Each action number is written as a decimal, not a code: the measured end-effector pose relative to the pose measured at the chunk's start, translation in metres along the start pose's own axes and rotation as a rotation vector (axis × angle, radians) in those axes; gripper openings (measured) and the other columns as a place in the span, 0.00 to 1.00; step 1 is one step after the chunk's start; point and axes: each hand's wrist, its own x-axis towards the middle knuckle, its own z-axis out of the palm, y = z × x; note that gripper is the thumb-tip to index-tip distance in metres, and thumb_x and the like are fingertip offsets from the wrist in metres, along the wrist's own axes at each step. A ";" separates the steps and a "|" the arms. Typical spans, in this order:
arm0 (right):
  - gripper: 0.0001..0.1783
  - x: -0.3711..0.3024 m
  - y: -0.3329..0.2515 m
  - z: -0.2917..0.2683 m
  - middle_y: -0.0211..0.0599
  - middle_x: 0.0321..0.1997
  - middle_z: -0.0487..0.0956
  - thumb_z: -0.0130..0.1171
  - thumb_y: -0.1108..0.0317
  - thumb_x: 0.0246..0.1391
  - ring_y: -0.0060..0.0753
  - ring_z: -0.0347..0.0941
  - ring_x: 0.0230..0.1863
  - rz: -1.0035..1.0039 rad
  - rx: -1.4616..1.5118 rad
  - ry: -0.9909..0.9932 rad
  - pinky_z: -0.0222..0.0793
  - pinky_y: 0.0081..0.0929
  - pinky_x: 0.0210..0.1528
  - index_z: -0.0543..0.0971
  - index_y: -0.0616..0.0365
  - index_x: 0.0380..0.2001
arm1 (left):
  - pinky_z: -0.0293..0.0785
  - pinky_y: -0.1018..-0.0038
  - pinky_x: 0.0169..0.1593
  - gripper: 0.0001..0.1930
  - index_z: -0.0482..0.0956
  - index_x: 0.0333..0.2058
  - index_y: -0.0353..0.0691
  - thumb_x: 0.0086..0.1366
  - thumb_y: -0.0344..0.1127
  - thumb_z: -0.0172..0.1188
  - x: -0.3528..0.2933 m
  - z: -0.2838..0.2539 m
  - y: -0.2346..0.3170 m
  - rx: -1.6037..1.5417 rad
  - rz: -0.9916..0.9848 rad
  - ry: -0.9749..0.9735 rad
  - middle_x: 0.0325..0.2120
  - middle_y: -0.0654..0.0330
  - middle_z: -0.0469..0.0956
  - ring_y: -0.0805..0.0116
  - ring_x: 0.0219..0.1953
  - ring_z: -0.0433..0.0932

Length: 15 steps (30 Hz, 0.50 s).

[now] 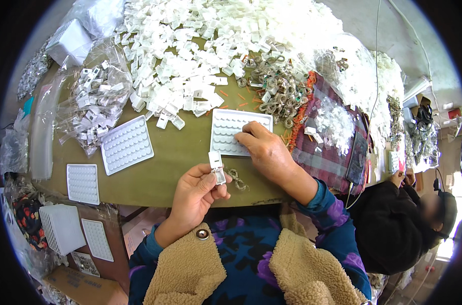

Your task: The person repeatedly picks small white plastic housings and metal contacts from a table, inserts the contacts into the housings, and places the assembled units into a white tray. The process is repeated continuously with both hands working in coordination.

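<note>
Near the table's front edge, my left hand [198, 192] grips a small white hinged plastic box [217, 166] between thumb and fingers. The box's lid is swung up, and its inside looks pale. My right hand [267, 152] reaches over a white tray [216, 133] with rows of round hollows. Its thumb and fingertips are pinched together on the tray; whatever they hold, if anything, is too small to make out. A thin coiled chain or cord [237, 179] lies on the table just right of the left hand.
White plastic boxes [190, 76] heap across the back. Beside them lies a pile of metallic coiled pieces [279, 81]. A bag of boxes [96, 96] and more trays [127, 145] are leftward. At right, a phone [357, 157] rests on plaid cloth [320, 168]; another person [393, 229] sits beyond.
</note>
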 end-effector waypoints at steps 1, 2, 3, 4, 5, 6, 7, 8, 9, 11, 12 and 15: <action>0.15 -0.001 0.000 0.000 0.45 0.36 0.74 0.55 0.82 0.44 0.50 0.76 0.35 0.026 0.007 -0.007 0.74 0.38 0.38 0.77 0.63 0.39 | 0.82 0.70 0.44 0.12 0.72 0.48 0.30 0.71 0.32 0.52 0.000 0.000 0.000 0.004 0.005 0.006 0.40 0.48 0.78 0.71 0.34 0.80; 0.13 -0.002 -0.001 -0.001 0.44 0.37 0.75 0.56 0.83 0.45 0.48 0.76 0.36 0.052 0.014 -0.014 0.74 0.37 0.38 0.77 0.63 0.38 | 0.82 0.70 0.44 0.12 0.72 0.48 0.30 0.71 0.32 0.52 0.001 0.000 -0.001 0.002 0.014 0.010 0.40 0.48 0.79 0.71 0.34 0.80; 0.12 -0.004 -0.003 -0.001 0.43 0.37 0.76 0.57 0.83 0.46 0.47 0.76 0.36 0.079 0.019 -0.022 0.74 0.35 0.38 0.77 0.64 0.36 | 0.82 0.70 0.44 0.12 0.72 0.48 0.30 0.71 0.31 0.52 0.001 0.000 -0.002 -0.001 0.024 0.013 0.40 0.48 0.79 0.71 0.35 0.80; 0.10 -0.005 -0.005 -0.002 0.43 0.37 0.76 0.57 0.83 0.47 0.47 0.76 0.35 0.113 0.083 0.030 0.73 0.34 0.37 0.77 0.64 0.36 | 0.82 0.70 0.44 0.12 0.72 0.48 0.30 0.71 0.32 0.52 0.001 0.000 -0.003 -0.006 0.034 0.015 0.40 0.49 0.79 0.71 0.35 0.80; 0.09 -0.008 -0.010 -0.003 0.43 0.36 0.76 0.58 0.83 0.47 0.46 0.75 0.35 0.147 0.147 0.081 0.73 0.33 0.37 0.77 0.64 0.35 | 0.82 0.70 0.44 0.12 0.72 0.48 0.30 0.71 0.32 0.52 0.000 0.000 -0.004 -0.011 0.044 0.017 0.40 0.49 0.79 0.71 0.35 0.80; 0.08 -0.010 -0.015 -0.004 0.43 0.36 0.76 0.58 0.83 0.48 0.46 0.75 0.34 0.190 0.226 0.132 0.73 0.32 0.37 0.76 0.65 0.34 | 0.83 0.70 0.44 0.12 0.72 0.49 0.30 0.71 0.32 0.51 -0.001 0.000 -0.004 -0.017 0.054 0.021 0.40 0.50 0.79 0.71 0.36 0.80; 0.07 -0.013 -0.021 -0.006 0.41 0.35 0.76 0.60 0.82 0.50 0.40 0.75 0.32 0.175 0.263 0.192 0.72 0.29 0.35 0.77 0.64 0.34 | 0.83 0.70 0.44 0.12 0.72 0.49 0.31 0.71 0.31 0.51 -0.003 0.001 -0.005 -0.016 0.060 0.028 0.40 0.51 0.79 0.71 0.36 0.80; 0.07 -0.018 -0.029 -0.008 0.40 0.35 0.76 0.61 0.81 0.50 0.38 0.75 0.32 0.208 0.312 0.174 0.72 0.28 0.35 0.78 0.64 0.34 | 0.83 0.70 0.44 0.12 0.72 0.49 0.31 0.71 0.31 0.51 -0.005 0.001 -0.006 -0.015 0.065 0.036 0.40 0.51 0.79 0.71 0.36 0.80; 0.07 -0.024 -0.038 -0.010 0.38 0.35 0.76 0.61 0.81 0.50 0.35 0.75 0.32 0.244 0.368 0.162 0.72 0.27 0.35 0.78 0.64 0.34 | 0.83 0.70 0.44 0.12 0.72 0.49 0.31 0.71 0.31 0.51 -0.006 0.001 -0.008 -0.016 0.076 0.045 0.40 0.52 0.79 0.71 0.36 0.81; 0.07 -0.032 -0.056 -0.013 0.36 0.36 0.77 0.63 0.81 0.50 0.27 0.76 0.32 0.266 0.470 0.157 0.72 0.24 0.35 0.80 0.65 0.34 | 0.83 0.70 0.45 0.12 0.73 0.49 0.31 0.71 0.31 0.52 -0.009 0.004 -0.012 -0.036 0.058 0.046 0.39 0.54 0.79 0.71 0.36 0.81; 0.08 -0.034 -0.063 -0.013 0.37 0.36 0.76 0.63 0.81 0.49 0.32 0.76 0.32 0.238 0.464 0.177 0.73 0.26 0.35 0.79 0.64 0.34 | 0.83 0.70 0.45 0.11 0.73 0.48 0.31 0.71 0.31 0.52 -0.010 0.005 -0.014 -0.045 0.051 0.045 0.39 0.55 0.79 0.71 0.36 0.81; 0.09 -0.039 -0.079 -0.010 0.43 0.38 0.75 0.62 0.82 0.48 0.41 0.76 0.33 0.148 0.426 0.225 0.74 0.30 0.34 0.79 0.64 0.35 | 0.83 0.70 0.44 0.11 0.74 0.48 0.31 0.70 0.30 0.53 -0.014 0.010 -0.019 -0.040 0.023 0.012 0.37 0.57 0.80 0.71 0.35 0.81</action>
